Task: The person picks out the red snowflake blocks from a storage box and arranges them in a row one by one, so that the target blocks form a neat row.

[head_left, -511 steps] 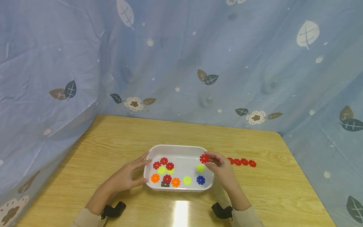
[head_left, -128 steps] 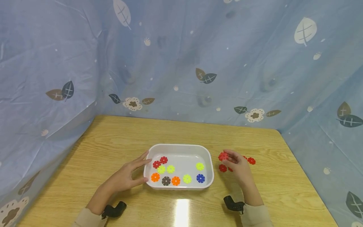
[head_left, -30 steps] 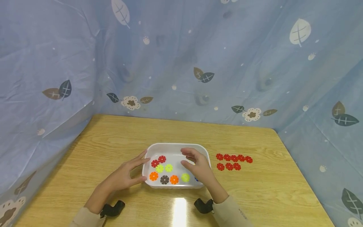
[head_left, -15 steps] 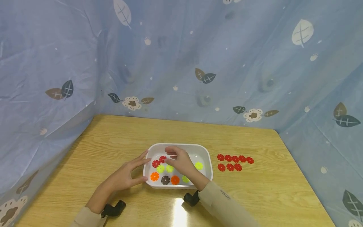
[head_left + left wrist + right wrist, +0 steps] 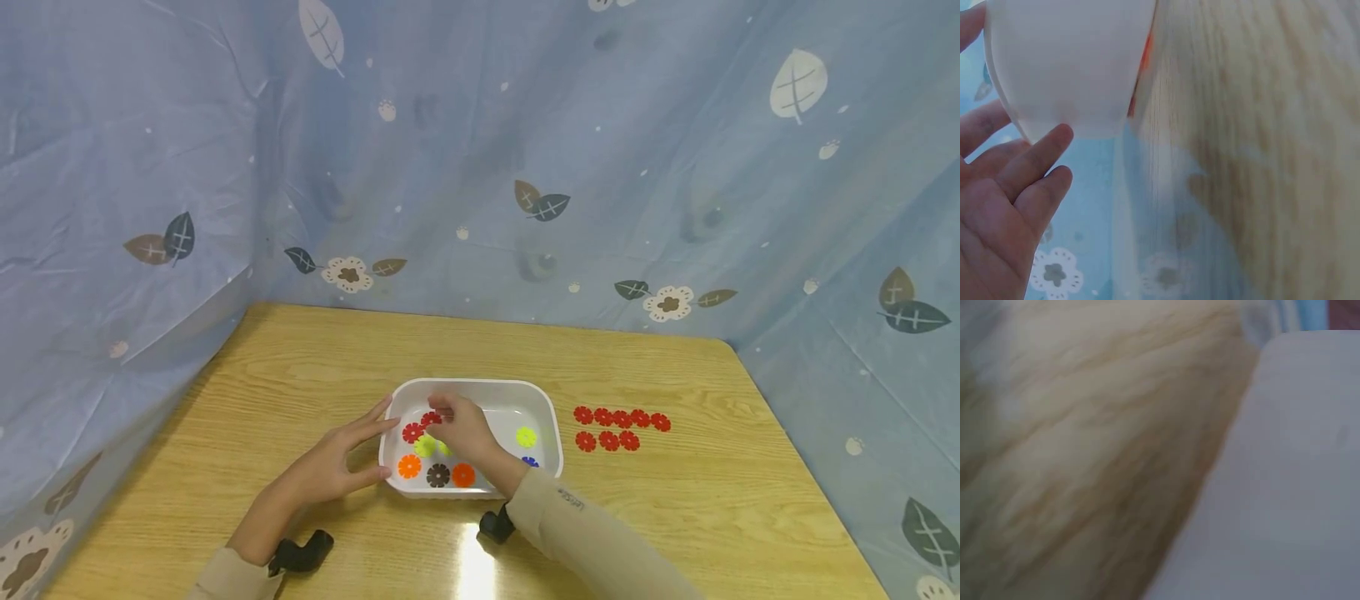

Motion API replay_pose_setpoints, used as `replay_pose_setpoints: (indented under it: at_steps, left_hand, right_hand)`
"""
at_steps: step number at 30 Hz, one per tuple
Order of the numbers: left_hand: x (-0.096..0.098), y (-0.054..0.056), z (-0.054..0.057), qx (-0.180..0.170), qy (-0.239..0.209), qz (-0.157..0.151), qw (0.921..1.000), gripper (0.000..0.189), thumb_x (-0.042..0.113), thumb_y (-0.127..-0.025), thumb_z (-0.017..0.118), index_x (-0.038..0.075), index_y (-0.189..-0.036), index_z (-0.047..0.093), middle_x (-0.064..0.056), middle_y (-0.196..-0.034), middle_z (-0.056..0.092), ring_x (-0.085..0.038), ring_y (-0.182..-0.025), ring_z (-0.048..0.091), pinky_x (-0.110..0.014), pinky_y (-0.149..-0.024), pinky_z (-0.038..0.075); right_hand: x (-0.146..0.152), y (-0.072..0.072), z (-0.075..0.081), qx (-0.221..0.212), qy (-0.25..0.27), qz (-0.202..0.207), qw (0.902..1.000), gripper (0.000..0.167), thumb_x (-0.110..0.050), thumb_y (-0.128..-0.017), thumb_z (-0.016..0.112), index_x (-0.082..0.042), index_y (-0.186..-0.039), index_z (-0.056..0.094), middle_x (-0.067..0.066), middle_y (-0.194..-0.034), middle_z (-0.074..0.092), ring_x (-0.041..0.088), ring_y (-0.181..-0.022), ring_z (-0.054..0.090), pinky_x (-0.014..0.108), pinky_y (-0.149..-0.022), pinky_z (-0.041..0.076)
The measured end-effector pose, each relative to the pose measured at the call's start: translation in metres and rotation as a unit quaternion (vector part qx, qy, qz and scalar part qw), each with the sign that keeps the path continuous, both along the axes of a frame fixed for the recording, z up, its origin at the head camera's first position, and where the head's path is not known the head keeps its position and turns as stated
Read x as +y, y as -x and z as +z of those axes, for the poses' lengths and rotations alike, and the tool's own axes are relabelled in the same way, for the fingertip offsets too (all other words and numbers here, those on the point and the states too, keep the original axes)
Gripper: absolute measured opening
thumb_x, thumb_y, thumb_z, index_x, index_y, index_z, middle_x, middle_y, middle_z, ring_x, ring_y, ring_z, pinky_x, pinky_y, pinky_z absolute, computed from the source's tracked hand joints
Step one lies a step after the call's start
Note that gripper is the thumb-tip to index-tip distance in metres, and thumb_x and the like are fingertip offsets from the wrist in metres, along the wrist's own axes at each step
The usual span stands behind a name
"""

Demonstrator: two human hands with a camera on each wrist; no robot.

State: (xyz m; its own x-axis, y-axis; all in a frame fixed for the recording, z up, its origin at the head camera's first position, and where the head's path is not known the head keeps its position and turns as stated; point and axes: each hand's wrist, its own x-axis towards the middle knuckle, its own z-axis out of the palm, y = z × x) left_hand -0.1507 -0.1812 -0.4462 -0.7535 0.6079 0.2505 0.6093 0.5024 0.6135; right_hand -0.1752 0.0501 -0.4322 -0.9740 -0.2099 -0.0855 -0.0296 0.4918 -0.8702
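Note:
A white plastic tray (image 5: 517, 390) stands on the table with flower-shaped plastic discs in it. My left hand (image 5: 333, 458) steadies its left end, with fingers spread and tips on the wall; the left wrist view shows this hand (image 5: 1010, 187) against the tray's outside (image 5: 1066, 69). Inside the tray, my right hand (image 5: 467, 429) has thumb and fingers at either side of a red disc (image 5: 431, 418); whether it pinches the disc cannot be made out. Another red disc (image 5: 412, 432) and a yellow-green disc (image 5: 424, 446) lie close by. The right wrist view shows no fingers.
Also in the tray are orange discs (image 5: 409, 466), a dark brown disc (image 5: 438, 476) and a partly hidden blue disc (image 5: 529, 462). Right of it, red discs form two rows, an upper row (image 5: 622, 419) and a lower row (image 5: 608, 441). Blue patterned cloth (image 5: 450, 167) surrounds the table (image 5: 697, 500).
Over the longer span, red discs have left the tray and a second row has formed at right. In the last second my right hand moved left across the tray to the red discs. The left hand stayed.

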Motion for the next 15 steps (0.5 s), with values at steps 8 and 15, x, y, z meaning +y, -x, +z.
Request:
replay_pose_setpoints:
  at_steps: [8, 15]
  left_hand:
    - [0.0, -0.001, 0.002, -0.012, -0.001, 0.005, 0.9999, 0.061, 0.033, -0.085, 0.069, 0.01, -0.138, 0.049, -0.009, -0.157, 0.024, -0.037, -0.136, 0.035, -0.058, -0.101, 0.04]
    - [0.001, -0.002, 0.004, -0.009, -0.002, 0.0, 1.0, 0.061, 0.031, -0.085, 0.07, 0.008, -0.138, 0.05, -0.012, -0.156, 0.025, -0.038, -0.135, 0.036, -0.058, -0.1, 0.04]
  right_hand:
    - [-0.002, 0.005, -0.011, -0.024, -0.018, -0.025, 0.9992, 0.041, -0.006, -0.084, 0.068, -0.004, -0.124, 0.059, 0.01, -0.124, 0.062, 0.026, -0.113, 0.057, 0.04, -0.101, 0.046]
    - [-0.004, 0.008, -0.018, -0.025, -0.054, -0.027, 0.9978, 0.043, -0.003, -0.084, 0.068, -0.007, -0.126, 0.059, 0.007, -0.127, 0.06, 0.024, -0.12, 0.054, 0.039, -0.105, 0.042]
